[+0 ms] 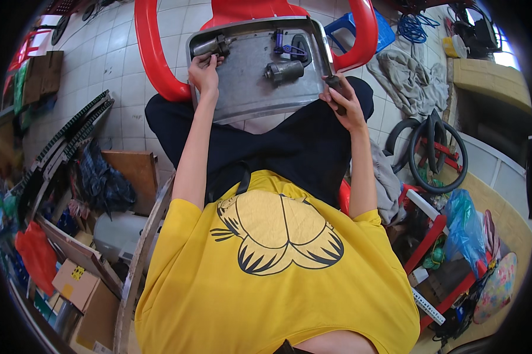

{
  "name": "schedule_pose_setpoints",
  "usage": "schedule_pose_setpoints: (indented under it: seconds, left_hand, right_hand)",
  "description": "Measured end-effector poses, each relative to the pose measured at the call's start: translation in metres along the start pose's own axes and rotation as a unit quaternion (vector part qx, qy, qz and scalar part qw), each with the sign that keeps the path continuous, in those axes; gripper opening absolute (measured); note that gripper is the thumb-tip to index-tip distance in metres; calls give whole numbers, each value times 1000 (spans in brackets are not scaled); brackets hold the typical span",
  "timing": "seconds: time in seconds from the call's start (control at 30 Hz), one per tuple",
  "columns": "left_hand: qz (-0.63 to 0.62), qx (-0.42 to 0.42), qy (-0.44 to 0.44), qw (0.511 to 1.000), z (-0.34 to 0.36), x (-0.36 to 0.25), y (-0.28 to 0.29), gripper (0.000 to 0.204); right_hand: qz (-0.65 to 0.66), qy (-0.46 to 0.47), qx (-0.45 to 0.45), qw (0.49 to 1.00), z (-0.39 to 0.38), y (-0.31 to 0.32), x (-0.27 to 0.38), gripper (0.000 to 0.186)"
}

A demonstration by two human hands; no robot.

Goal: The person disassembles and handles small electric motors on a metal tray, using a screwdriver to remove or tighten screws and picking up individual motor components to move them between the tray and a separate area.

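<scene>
A metal tray (240, 99) rests over my lap, against a red plastic chair (163, 74). My left hand (203, 75) has its fingers wrapped round the lower end of a metal cylindrical part (213, 45) at the tray's upper left. My right hand (344, 101) grips a dark tool (337, 88), its handle apparently, at the tray's right edge. Between my hands, a dark cylindrical motor-like part (285, 73) lies on the tray, with a small purple-and-black mechanical part (286, 48) just behind it.
A blue stool (381, 36), blue hose (413, 26) and grey cloth (399, 76) are at upper right. Black rubber tubes (437, 189) lie at right. Boards (130, 177), cardboard boxes (77, 283), bags and other clutter crowd both sides.
</scene>
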State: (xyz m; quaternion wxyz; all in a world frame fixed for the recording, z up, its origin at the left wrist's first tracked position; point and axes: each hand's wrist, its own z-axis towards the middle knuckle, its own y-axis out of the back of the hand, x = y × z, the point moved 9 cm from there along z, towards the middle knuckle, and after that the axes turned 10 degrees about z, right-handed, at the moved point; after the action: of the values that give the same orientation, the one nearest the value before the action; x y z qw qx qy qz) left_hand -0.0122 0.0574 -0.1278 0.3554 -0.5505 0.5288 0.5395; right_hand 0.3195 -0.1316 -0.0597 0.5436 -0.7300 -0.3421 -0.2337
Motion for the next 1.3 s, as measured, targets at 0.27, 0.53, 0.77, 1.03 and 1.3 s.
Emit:
schedule_pose_setpoints:
  seconds: [0.27,0.53,0.77,1.03,1.3]
  left_hand:
    - [49,-11,-22,999,5,-12,-2,9]
    - [51,34,-10,998,17,-23,-9,20]
    - [162,50,-34,985,24,-31,-12,23]
    - [204,55,-103,972,24,-35,-11,23]
    - [131,89,-79,984,24,-28,-8,21]
  right_hand:
    - [22,16,18,999,0,-7,3,34]
    - [30,16,18,999,2,-6,1,34]
    - [24,18,21,999,2,-7,2,32]
    - [10,14,29,999,2,-9,2,33]
    - [-33,-6,5,999,4,-8,-2,34]
